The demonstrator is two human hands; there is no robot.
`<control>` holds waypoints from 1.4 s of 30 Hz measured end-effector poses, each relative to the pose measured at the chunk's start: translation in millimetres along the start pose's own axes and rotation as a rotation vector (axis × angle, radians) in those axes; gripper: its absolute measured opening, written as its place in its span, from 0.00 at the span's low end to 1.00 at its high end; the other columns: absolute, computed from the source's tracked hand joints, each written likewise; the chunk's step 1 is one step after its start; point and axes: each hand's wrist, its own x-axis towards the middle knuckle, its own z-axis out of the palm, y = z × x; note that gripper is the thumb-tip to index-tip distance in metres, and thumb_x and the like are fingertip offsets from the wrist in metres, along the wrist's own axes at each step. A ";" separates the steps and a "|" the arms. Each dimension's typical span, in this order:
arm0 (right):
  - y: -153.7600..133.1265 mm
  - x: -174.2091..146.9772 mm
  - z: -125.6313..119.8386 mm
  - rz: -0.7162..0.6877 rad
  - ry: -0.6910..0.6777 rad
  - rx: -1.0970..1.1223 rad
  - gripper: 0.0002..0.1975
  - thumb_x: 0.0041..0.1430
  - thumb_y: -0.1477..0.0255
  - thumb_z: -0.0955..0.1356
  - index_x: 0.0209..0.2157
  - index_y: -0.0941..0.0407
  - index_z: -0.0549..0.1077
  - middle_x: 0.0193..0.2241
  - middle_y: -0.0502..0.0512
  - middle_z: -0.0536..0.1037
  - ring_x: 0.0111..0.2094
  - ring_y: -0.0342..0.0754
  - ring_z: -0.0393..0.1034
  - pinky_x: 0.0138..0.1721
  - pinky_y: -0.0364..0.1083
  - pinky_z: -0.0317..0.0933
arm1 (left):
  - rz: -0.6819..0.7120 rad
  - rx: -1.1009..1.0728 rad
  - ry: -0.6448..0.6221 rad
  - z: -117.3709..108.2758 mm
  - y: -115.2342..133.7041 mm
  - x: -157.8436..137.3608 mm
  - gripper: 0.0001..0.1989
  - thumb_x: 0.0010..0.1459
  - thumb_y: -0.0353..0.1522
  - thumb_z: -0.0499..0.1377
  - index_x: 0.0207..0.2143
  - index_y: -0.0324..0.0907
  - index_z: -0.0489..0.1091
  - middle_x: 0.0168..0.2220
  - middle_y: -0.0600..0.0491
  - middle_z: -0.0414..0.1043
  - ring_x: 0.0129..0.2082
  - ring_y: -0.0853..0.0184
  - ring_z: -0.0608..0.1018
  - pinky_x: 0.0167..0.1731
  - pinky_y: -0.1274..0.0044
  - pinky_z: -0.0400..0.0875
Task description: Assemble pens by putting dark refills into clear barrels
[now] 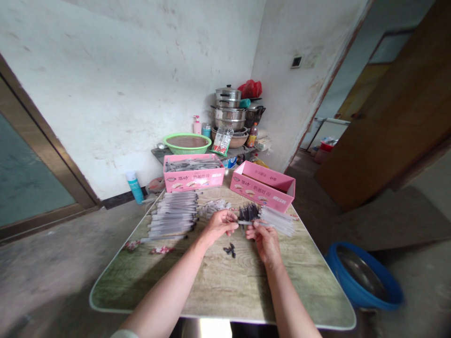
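Both hands work over a small table (pixel 225 291) with a wood-grain top. My left hand (pixel 219 224) and my right hand (pixel 265 240) together pinch one thin clear pen tube (pixel 251 223) held level between them. Just behind it lies a heap of dark pen parts (pixel 249 211). To the left lies a big stack of clear tubes with dark tips (pixel 173 213), to the right a smaller pile of clear tubes (pixel 279 219). A few loose dark pieces (pixel 230 250) lie between my wrists.
Two pink cardboard boxes stand at the table's far edge: the left box (pixel 193 172) full of tubes, the right box (pixel 262 187) tilted open. Behind are a green basin (pixel 186 143) and stacked metal pots (pixel 229 112). A blue basin (pixel 364 277) sits on the floor right.
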 end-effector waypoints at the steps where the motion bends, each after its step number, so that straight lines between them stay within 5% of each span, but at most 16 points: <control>1: 0.0 -0.2 0.2 0.000 0.000 0.000 0.12 0.46 0.70 0.77 0.32 0.60 0.75 0.23 0.55 0.80 0.19 0.45 0.74 0.21 0.42 0.71 | -0.005 0.008 0.009 0.0 0.2 -0.2 0.24 0.42 0.44 0.70 0.35 0.36 0.70 0.26 0.53 0.71 0.19 0.73 0.72 0.16 0.82 0.64; 6: 0.4 -0.3 0.3 -0.001 0.001 0.001 0.12 0.46 0.70 0.77 0.32 0.60 0.76 0.23 0.55 0.80 0.19 0.46 0.74 0.21 0.42 0.71 | -0.085 0.129 0.010 -1.0 -1.8 -0.5 0.27 0.53 0.52 0.58 0.26 0.34 0.70 0.20 0.52 0.68 0.13 0.76 0.66 0.11 0.83 0.52; 13: 0.6 0.6 -0.9 0.006 -0.005 0.004 0.12 0.46 0.70 0.77 0.32 0.60 0.76 0.23 0.55 0.80 0.19 0.46 0.74 0.21 0.42 0.71 | 0.027 -0.047 -0.042 -0.5 -1.1 0.5 0.22 0.43 0.42 0.70 0.34 0.36 0.70 0.25 0.54 0.71 0.21 0.72 0.73 0.21 0.80 0.68; 19: -0.4 -0.1 0.5 0.011 -0.006 0.007 0.12 0.46 0.70 0.77 0.32 0.60 0.76 0.23 0.55 0.80 0.19 0.46 0.74 0.21 0.42 0.71 | -0.026 0.094 -0.055 -0.5 1.6 -1.2 0.22 0.50 0.48 0.63 0.26 0.35 0.69 0.21 0.53 0.69 0.16 0.74 0.69 0.13 0.83 0.59; 28: 4.6 2.7 -4.3 0.017 0.006 -0.027 0.12 0.48 0.67 0.76 0.24 0.61 0.75 0.21 0.57 0.80 0.17 0.45 0.73 0.19 0.41 0.69 | 0.031 0.091 -0.060 2.8 -8.9 3.8 0.17 0.45 0.41 0.67 0.27 0.36 0.70 0.18 0.55 0.68 0.15 0.73 0.70 0.17 0.80 0.65; 31: 3.1 2.9 -5.9 -0.011 0.037 -0.013 0.14 0.49 0.65 0.76 0.22 0.59 0.73 0.20 0.56 0.79 0.17 0.45 0.73 0.18 0.42 0.68 | 0.124 0.138 0.050 -6.6 -6.1 6.9 0.14 0.47 0.38 0.66 0.32 0.37 0.72 0.24 0.52 0.73 0.20 0.71 0.73 0.21 0.80 0.67; 37: -2.4 2.1 -6.5 -0.053 0.124 0.039 0.17 0.49 0.60 0.75 0.21 0.56 0.68 0.19 0.53 0.79 0.16 0.46 0.72 0.17 0.42 0.68 | 0.310 0.560 0.630 -55.2 8.3 5.9 0.07 0.54 0.31 0.60 0.35 0.43 0.76 0.33 0.50 0.78 0.33 0.64 0.78 0.36 0.76 0.69; 39: -2.5 1.8 -5.9 -0.043 0.114 0.020 0.16 0.48 0.61 0.75 0.22 0.57 0.69 0.21 0.53 0.79 0.17 0.45 0.72 0.17 0.42 0.69 | 0.324 0.705 0.642 -63.2 9.7 4.3 0.08 0.54 0.29 0.59 0.36 0.43 0.76 0.34 0.50 0.77 0.34 0.63 0.78 0.38 0.74 0.68; 42: -1.8 1.3 -5.3 -0.025 0.079 -0.005 0.15 0.48 0.62 0.75 0.26 0.58 0.72 0.22 0.54 0.79 0.18 0.46 0.73 0.18 0.42 0.68 | 0.316 0.823 0.485 -59.9 6.2 4.1 0.07 0.53 0.28 0.60 0.33 0.44 0.77 0.33 0.50 0.77 0.32 0.63 0.76 0.37 0.74 0.67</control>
